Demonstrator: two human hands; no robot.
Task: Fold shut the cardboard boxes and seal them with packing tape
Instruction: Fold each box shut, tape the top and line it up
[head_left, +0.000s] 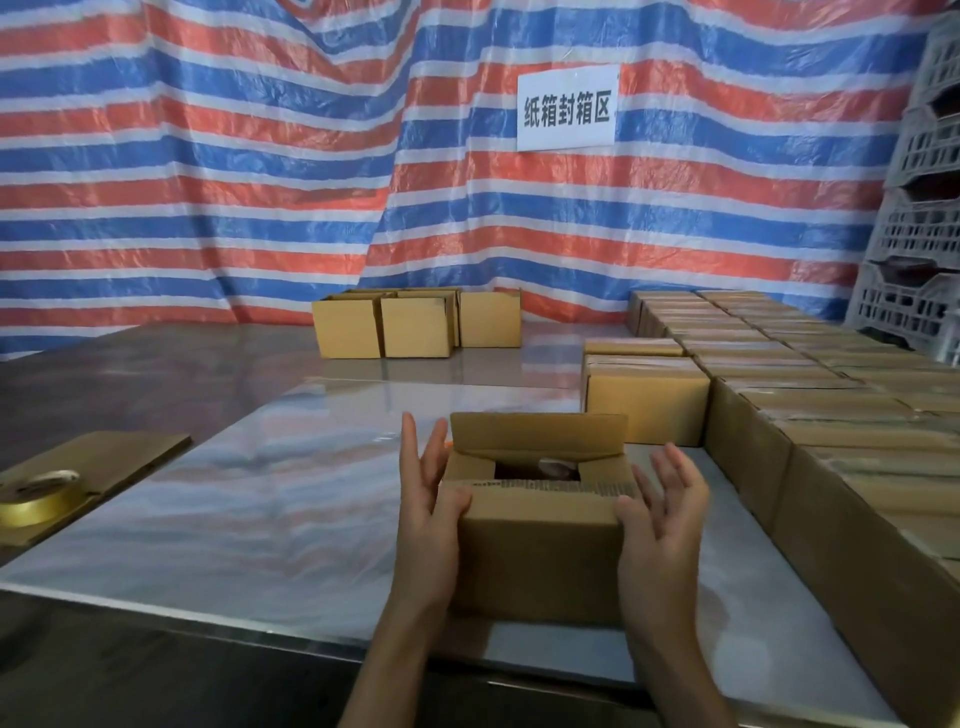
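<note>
The tabletop (291, 499) carries everything. Down my right side runs a block of sealed boxes (831, 415), packed tight, I judge, to keep finished work out of the way. At the far edge wait a few unsealed boxes (415, 325). The box (540, 561) I'm closing sits at the near edge between my hands: near flap down, far flap upright. My left hand (428, 514) and right hand (662, 519) flank it, fingers straight and spread, thumbs pressing the near flap's corners flat. The tape roll (34, 496) lies well off to my left.
</note>
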